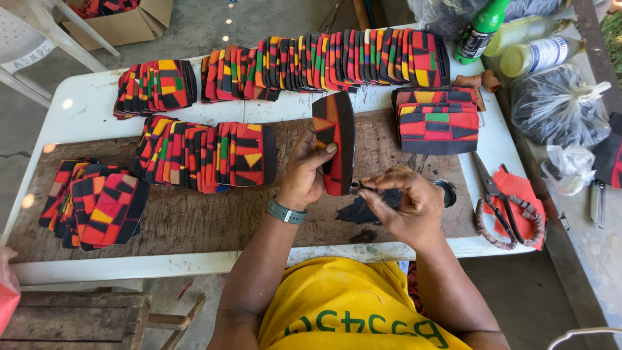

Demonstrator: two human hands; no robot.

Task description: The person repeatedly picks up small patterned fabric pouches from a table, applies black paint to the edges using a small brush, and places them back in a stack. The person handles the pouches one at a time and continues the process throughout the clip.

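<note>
My left hand (304, 172) grips a curved fabric-covered piece (335, 139) patterned in red, black, orange and yellow, holding it upright over a brown board (214, 217). My right hand (405, 204) pinches a thin dark tool (361, 186) with fingers closed, its tip touching the lower edge of the piece. A small round black container (447, 192) sits just right of my right hand, partly hidden by it. A dark stain (363, 210) marks the board under the hands.
Rows and stacks of similar patterned pieces (207, 155) cover the white table (84, 107), with another stack (438, 123) at right. Scissors (499, 201) lie on red cloth. Bottles (479, 29) and plastic bags (557, 110) stand at right. A cardboard box (129, 23) sits far left.
</note>
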